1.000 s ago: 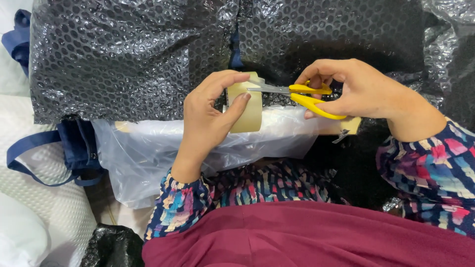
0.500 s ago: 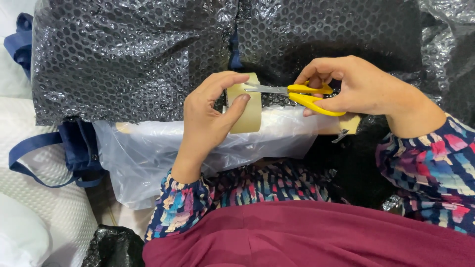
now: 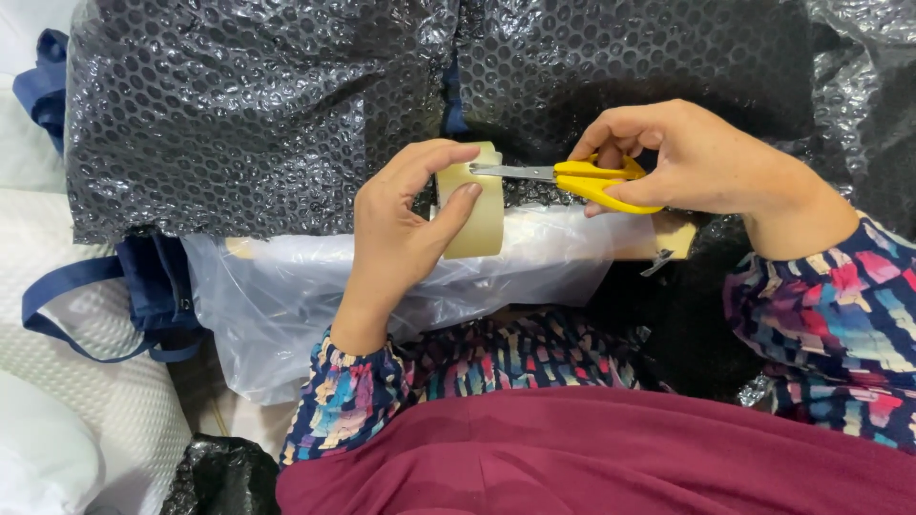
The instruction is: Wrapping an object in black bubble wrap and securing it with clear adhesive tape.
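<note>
A roll of clear packing tape (image 3: 470,202) is gripped upright by the left hand (image 3: 401,224), over black bubble wrap (image 3: 258,105). Yellow scissors (image 3: 582,178) are held closed-fisted in the right hand (image 3: 697,157), blades at the roll's top. The roll seems light, stiff and sticky; it is best held by its rim.

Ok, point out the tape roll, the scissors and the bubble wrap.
tape roll (image 3: 477,224), head view, outer band of the roll.
scissors (image 3: 596,181), head view, yellow handle.
bubble wrap (image 3: 258,114), head view, dark bubbled face.
</note>
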